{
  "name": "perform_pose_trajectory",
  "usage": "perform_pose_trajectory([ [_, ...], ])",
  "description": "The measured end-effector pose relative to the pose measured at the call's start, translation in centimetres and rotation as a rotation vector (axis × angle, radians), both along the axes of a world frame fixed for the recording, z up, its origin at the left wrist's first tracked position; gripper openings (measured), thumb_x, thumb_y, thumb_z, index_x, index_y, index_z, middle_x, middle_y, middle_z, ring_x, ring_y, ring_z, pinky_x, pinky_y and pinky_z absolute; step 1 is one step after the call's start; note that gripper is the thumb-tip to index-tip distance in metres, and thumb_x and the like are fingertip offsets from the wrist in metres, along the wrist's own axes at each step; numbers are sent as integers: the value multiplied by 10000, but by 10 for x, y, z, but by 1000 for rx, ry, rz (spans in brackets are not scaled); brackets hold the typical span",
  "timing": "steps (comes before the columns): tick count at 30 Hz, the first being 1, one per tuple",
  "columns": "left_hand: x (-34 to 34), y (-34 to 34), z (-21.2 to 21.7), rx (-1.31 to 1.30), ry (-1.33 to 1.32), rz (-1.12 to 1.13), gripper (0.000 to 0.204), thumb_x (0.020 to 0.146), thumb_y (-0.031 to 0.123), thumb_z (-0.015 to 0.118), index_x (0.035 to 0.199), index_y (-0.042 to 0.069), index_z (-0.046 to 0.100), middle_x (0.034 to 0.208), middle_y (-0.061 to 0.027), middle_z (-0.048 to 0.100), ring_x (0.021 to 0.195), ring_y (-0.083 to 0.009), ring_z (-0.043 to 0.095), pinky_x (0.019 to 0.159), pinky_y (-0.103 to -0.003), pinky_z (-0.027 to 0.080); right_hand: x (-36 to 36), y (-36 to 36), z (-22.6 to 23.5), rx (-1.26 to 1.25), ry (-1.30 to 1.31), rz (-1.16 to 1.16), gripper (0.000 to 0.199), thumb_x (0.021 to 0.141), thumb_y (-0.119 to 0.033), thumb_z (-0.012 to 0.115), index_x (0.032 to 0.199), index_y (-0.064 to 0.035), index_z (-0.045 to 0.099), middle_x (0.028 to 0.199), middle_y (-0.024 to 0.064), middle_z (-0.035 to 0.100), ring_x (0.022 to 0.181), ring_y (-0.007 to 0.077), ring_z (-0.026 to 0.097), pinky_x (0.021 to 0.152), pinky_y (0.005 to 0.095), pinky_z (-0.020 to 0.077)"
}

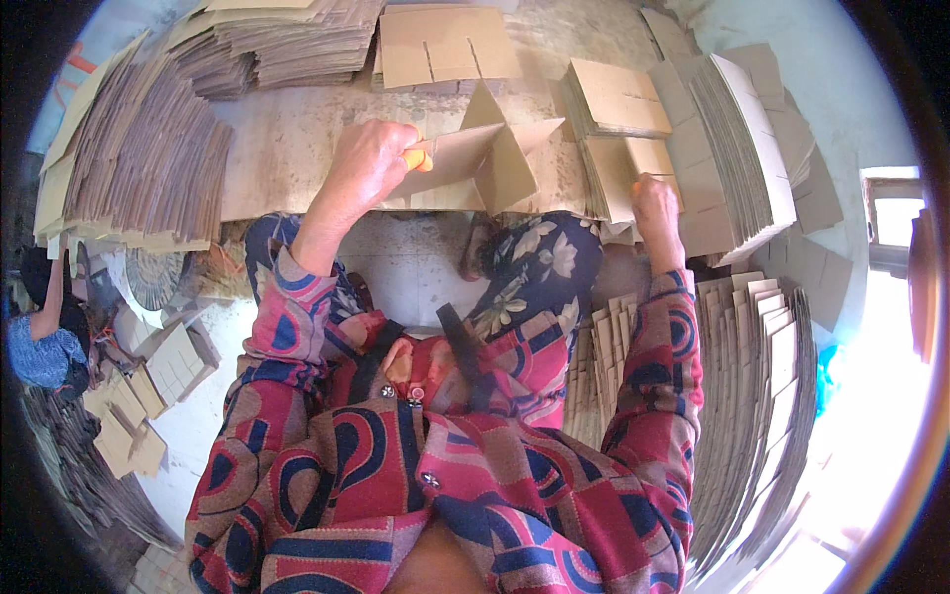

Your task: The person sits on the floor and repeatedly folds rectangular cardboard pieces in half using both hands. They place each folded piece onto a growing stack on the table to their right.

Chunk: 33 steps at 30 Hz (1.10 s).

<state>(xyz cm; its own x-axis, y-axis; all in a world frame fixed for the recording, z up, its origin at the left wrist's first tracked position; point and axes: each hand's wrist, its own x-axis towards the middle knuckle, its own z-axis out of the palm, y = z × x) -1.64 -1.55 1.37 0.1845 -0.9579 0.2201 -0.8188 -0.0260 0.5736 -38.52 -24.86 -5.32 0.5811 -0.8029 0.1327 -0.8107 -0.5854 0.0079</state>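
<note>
Left hand (371,161): raised over the bench, fingers curled and gripping the left end of one panel of the cardboard cross; orange finger covers (419,159) show at the fingertips.
Cardboard cross (507,170): above the near edge of the bench, in front of the knees; slotted panels meet crosswise, one running sideways from the left hand, another crossing it with a pointed corner upward.
Right hand (655,206): well apart from the left, at the near side of the low pile of cut pieces (607,173); fingers bent in against the top piece. From where I stand I cannot tell whether they pinch it.
Bench (282,148): brown, stained, bare patches around the cross.
Far edge: slotted sheets (447,48) lying flat, two dark slits visible in the top one.
Bench left: tall leaning stack of cardboard (139,148).
Bench right: a row of sheets on edge (737,148), beyond the low pile.
Floor right: more cardboard bundles (757,396), beside the right sleeve (653,376).
Room left: another person (45,346) in blue, near scattered cardboard pieces (129,421).
</note>
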Motion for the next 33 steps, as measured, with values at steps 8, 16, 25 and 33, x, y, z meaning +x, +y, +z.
perform_pose_trajectory([
  [8,-7,4,-1,1,-22,23,248,721,268,751,836,56,695,682,-187,620,639,-347,624,576,-406,457,50,71,173,-528,-491,170,468,865,-3,606,1324,-83,562,1072,143,701,572,83,601,466,250,496],
  [16,0,22,4,59,36,133,321,695,255,765,953,69,716,747,-176,669,702,-327,661,630,-400,494,115,115,240,143,-966,322,425,806,47,621,1228,-8,635,946,69,693,572,16,509,437,168,370],
  [25,1,19,-7,-9,10,75,76,732,75,654,776,57,713,688,-173,645,643,-336,635,596,-405,474,162,116,218,386,-925,313,446,811,41,615,1253,-15,617,861,50,688,547,4,500,405,175,368],
  [33,5,22,-7,-44,49,82,131,693,2,586,726,63,697,651,-170,630,640,-344,634,589,-422,470,169,106,225,374,-791,344,458,814,21,621,1269,-30,608,864,37,694,550,6,497,410,179,395],
])
